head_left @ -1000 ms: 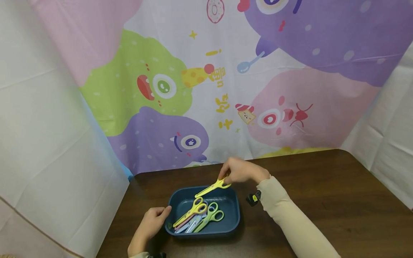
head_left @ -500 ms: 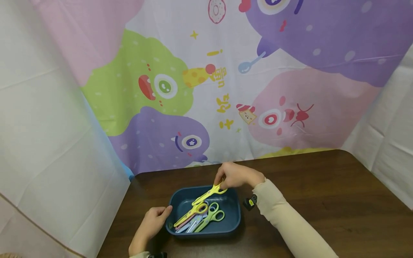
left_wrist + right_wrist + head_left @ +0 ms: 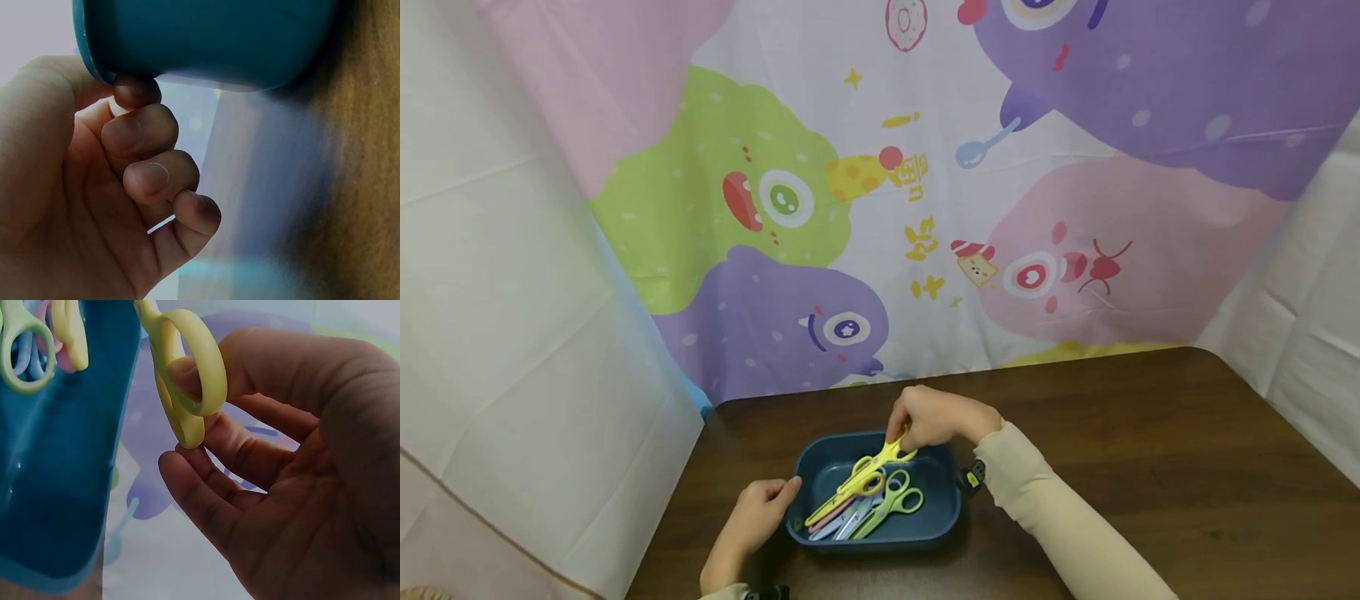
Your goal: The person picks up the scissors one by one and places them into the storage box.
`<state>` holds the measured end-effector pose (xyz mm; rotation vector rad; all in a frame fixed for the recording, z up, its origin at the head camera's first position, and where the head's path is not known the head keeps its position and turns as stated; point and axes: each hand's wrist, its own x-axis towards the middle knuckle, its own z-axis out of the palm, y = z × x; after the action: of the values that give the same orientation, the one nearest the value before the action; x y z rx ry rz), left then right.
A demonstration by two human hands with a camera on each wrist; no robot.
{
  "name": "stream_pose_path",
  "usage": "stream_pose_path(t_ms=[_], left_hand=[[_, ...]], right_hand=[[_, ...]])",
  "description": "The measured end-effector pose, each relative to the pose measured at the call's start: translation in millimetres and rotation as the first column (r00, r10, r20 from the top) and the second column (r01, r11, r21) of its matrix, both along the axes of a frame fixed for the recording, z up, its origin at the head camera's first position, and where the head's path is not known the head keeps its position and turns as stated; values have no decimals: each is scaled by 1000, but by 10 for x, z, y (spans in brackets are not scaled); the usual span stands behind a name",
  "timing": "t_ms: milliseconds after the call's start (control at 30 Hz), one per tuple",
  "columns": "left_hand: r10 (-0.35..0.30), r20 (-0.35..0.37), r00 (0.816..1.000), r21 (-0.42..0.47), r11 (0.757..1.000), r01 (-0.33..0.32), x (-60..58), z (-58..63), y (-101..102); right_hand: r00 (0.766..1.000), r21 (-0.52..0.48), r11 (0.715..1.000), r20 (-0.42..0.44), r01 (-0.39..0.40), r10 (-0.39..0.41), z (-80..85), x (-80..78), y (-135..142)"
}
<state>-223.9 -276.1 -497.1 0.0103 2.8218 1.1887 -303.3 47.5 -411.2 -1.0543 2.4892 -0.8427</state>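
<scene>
My right hand [image 3: 934,417] grips a pair of yellow scissors [image 3: 886,454] by the handles, its blades pointing down-left over a dark blue rectangular tray [image 3: 938,475]. In the right wrist view the thumb goes through one yellow handle loop [image 3: 215,369], with fingers against the other. Beneath lies a second pair of yellow scissors [image 3: 871,483], partly overlapped by the held pair. Beside it in the tray are green scissors [image 3: 891,500] and light blue and pink ones, partly hidden. My left hand [image 3: 752,521] pinches the tray's left rim between thumb and index finger; its other fingers curl below.
The tray stands on a dark brown wooden table [image 3: 1112,450]. Behind it hangs a cloth [image 3: 940,333] printed with cartoon monsters, and white fabric [image 3: 550,375] walls in both sides. A small black device [image 3: 973,477] sits at the right wrist.
My right hand has moved left and down with the yellow scissors, from above the tray's back rim to over the other scissors. The left hand has stayed on the rim.
</scene>
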Motion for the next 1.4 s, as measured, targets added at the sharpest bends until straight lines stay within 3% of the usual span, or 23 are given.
stream_pose_path(t_ms=[933,1400], left_hand=[[10,3,1000,-1,1000,-10,15,8,0],[-6,-28,1000,16,1000,6,20,-6,-15]], right_hand=[[996,-13,996,12,-92,92,-194,41,-256],[994,17,995,44,-96,95,-319,83,-334]])
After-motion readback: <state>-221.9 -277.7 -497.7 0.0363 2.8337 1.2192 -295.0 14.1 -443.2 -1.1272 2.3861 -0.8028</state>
